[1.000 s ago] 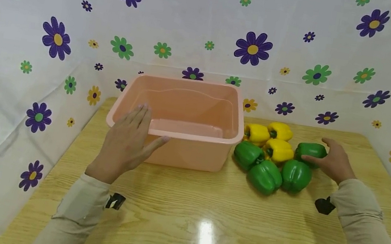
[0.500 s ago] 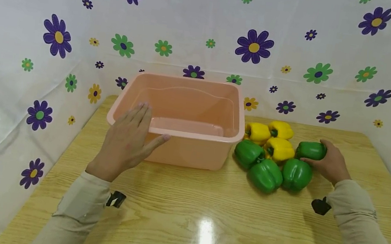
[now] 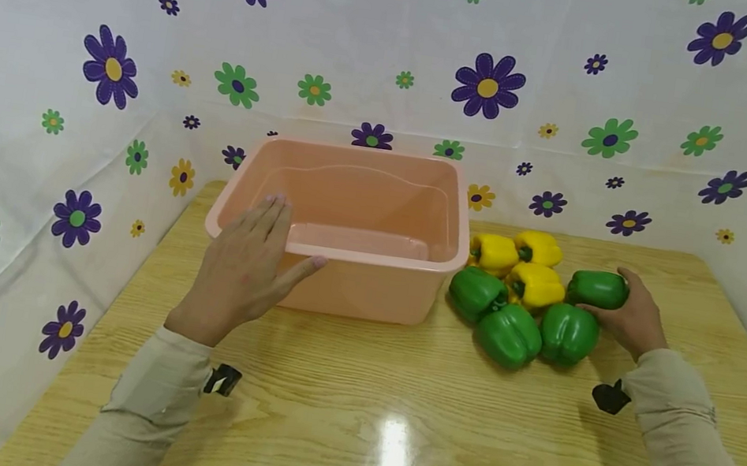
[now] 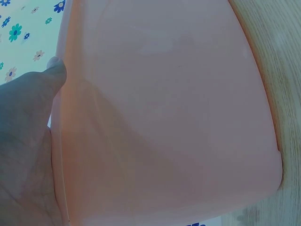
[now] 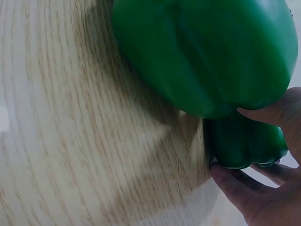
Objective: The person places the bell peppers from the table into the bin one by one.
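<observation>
My right hand (image 3: 636,316) grips a green bell pepper (image 3: 597,288) at the right end of a group of peppers. In the right wrist view, thumb and fingers lie on either side of that pepper, and another green bell pepper (image 5: 202,52) fills the foreground, partly covering it. Across the near left rim of a pink plastic tub (image 3: 365,292) rests my left hand (image 3: 241,270), fingers straight and thumb spread. The left wrist view has the thumb on the rim beside the tub's side wall (image 4: 164,94).
Yellow bell peppers (image 3: 535,286) and more green ones (image 3: 508,335) crowd together on the wooden table (image 3: 321,401), just right of the tub. A white flowered cloth (image 3: 400,46) hangs behind and along the sides.
My right hand has moved slightly forward and left, and its thumb and fingers have closed around the green bell pepper. The left hand stays on the tub's rim.
</observation>
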The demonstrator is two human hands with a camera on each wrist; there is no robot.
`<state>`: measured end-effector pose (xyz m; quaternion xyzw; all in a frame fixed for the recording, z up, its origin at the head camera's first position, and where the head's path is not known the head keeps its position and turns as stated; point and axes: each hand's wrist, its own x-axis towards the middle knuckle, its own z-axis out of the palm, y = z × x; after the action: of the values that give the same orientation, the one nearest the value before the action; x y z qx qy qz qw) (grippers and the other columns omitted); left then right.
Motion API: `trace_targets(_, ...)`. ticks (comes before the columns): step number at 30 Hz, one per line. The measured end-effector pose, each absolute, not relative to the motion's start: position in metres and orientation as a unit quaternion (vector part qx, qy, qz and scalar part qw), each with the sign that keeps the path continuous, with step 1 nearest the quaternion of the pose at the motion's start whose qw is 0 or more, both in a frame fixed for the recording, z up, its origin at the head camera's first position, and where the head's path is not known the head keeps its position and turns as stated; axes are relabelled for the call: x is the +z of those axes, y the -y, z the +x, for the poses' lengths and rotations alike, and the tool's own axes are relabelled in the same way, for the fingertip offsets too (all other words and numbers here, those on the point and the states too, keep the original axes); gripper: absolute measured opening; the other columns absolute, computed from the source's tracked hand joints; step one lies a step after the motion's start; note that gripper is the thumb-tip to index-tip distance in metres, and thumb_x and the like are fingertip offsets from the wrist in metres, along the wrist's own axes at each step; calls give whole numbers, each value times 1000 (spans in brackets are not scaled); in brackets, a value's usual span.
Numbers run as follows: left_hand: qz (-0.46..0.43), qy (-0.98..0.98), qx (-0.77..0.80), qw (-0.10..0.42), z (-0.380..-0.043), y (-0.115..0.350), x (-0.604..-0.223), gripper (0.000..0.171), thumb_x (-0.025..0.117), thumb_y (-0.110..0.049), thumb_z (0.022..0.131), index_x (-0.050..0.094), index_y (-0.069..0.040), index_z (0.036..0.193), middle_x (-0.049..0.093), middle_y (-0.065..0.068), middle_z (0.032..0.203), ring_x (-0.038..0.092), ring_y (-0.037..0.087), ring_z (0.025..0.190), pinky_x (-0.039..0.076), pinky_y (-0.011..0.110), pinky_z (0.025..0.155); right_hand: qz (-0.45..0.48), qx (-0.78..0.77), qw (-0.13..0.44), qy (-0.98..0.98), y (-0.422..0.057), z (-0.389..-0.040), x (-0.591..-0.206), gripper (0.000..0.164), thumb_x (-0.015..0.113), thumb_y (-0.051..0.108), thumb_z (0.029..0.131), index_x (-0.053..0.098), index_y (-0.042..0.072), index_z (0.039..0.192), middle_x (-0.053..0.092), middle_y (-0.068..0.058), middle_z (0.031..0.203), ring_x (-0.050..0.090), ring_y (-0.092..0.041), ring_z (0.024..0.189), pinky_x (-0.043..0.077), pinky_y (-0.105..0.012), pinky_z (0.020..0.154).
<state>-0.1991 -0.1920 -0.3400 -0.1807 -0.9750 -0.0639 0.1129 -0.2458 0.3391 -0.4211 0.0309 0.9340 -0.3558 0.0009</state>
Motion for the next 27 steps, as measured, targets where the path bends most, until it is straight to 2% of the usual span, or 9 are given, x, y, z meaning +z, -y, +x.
trace_targets(11,-181,974,-64,117,-200,190,-340,94,41,-65,102,23,10,156,24,28,162,21,40,151,18,52,124,19,-344,-17,-939,-345,-246,-425,93,76,17,92,13,-15,153,26,-47,146,36,-61,125,34,-74,103)
trace_targets(27,-179,975,-59,115,-200,191,-340,95,39,-66,102,23,11,155,23,28,162,21,40,151,18,52,124,27,-356,-12,-934,-343,-247,-423,86,75,17,93,20,-16,150,31,-47,143,38,-60,123,36,-73,102)
